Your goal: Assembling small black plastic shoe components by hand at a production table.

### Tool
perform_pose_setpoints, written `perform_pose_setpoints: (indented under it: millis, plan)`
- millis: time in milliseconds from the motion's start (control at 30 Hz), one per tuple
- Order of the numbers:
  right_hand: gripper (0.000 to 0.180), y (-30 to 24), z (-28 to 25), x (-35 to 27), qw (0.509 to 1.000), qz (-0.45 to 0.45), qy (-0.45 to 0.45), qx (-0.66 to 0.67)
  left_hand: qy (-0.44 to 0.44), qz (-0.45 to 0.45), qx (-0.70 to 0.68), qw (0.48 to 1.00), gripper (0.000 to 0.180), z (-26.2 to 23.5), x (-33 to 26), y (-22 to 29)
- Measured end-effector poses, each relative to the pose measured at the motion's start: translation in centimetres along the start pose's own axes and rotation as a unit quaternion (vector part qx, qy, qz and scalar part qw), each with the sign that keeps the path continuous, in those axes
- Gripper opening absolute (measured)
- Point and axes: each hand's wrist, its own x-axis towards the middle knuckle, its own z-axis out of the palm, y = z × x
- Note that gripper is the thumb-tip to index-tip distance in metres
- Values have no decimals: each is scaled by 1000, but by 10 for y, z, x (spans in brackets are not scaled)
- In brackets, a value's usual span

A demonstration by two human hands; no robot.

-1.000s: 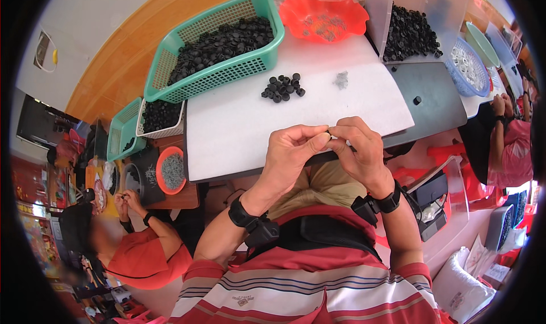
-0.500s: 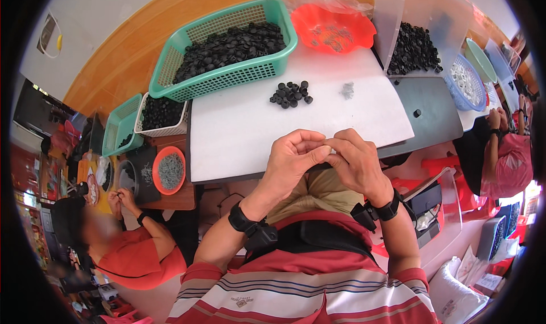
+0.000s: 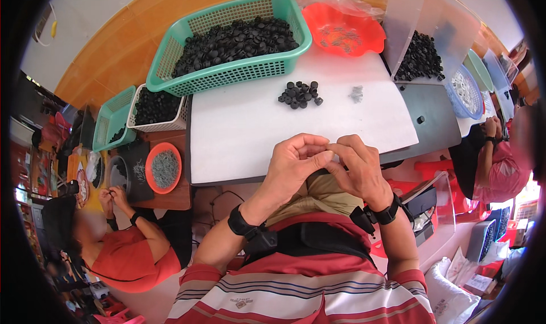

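Observation:
My left hand (image 3: 293, 165) and my right hand (image 3: 358, 167) meet fingertip to fingertip over the near edge of the white table top (image 3: 256, 131), pinching a very small part that the fingers mostly hide. On the table beyond them lies a small heap of black round caps (image 3: 300, 94) and, to its right, a little cluster of small metal bits (image 3: 356, 93). A teal basket (image 3: 227, 74) full of black caps stands at the far edge.
An orange-red dish (image 3: 364, 40) with small metal parts and a clear bin (image 3: 398, 23) of black caps stand at the back right. Another person (image 3: 122, 250) works at a table on my left, a second person (image 3: 500, 159) on my right.
Both hands have stayed together at the table's near edge, shifting slightly lower and toward me. The heap of caps has not moved.

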Motion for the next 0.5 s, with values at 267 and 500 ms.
perform_pose_setpoints:
  millis: [267, 500]
  plan:
    - [31, 2, 14, 10, 999, -13, -5, 32, -2, -4, -1, 1000, 29, -11, -1, 2]
    - [31, 3, 13, 41, 996, 39, -39, 76, 35, 32, -69, 997, 44, -16, 0, 3]
